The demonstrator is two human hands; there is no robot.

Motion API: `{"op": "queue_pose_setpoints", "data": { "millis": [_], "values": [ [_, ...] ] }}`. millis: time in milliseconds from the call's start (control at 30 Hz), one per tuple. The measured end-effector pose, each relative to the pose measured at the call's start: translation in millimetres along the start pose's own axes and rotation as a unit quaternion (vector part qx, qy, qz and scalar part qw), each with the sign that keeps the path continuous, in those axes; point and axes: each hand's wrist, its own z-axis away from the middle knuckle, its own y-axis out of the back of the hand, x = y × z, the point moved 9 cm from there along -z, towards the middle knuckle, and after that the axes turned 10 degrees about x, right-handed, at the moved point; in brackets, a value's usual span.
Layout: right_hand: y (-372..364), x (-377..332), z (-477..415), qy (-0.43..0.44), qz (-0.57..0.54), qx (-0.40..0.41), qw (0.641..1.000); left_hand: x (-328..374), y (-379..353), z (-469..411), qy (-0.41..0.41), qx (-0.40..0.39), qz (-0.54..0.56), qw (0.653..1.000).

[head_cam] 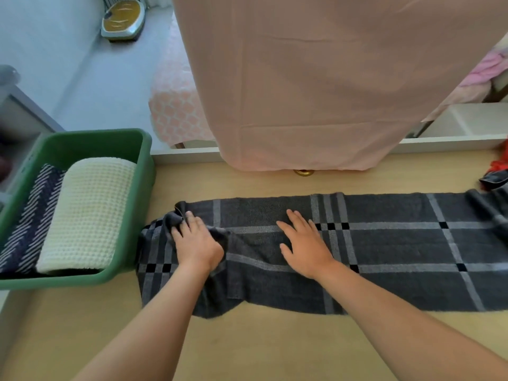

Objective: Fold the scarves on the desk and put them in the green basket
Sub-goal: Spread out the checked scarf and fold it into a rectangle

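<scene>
Room background
Light wooden desk (247,347); pink cloth (316,92) hangs behind it; pale floor (90,86) at upper left.

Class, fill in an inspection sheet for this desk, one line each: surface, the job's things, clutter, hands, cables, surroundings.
Surface: light wooden desk, bare in the foreground.
Job's things: dark plaid scarf spread lengthwise across the desk, its left end bunched; green basket at the desk's left end holds a folded cream scarf beside a dark striped scarf.
Clutter: red and black item at the far right, partly out of frame; small brass-coloured object under the pink cloth.
Hands: left hand grips the bunched end; right hand lies flat on the scarf's middle.
Cables: nothing seen.
Surroundings: pink cloth hanging behind the desk; patterned bed cover beyond.
</scene>
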Motion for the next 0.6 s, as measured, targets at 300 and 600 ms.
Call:
{"op": "queue_pose_setpoints", "data": {
  "millis": [300,600],
  "values": [
    [-24.2,18.6,49.0,-0.096,0.078,-0.071,0.990,54.0,-41.7,54.5,-0.225,-0.068,0.048,0.971],
    [-17.8,-23.0,69.0,0.008,0.085,-0.073,0.994,24.6,-5.2,78.7,-0.188,0.106,0.159,0.963]
  ]
}}
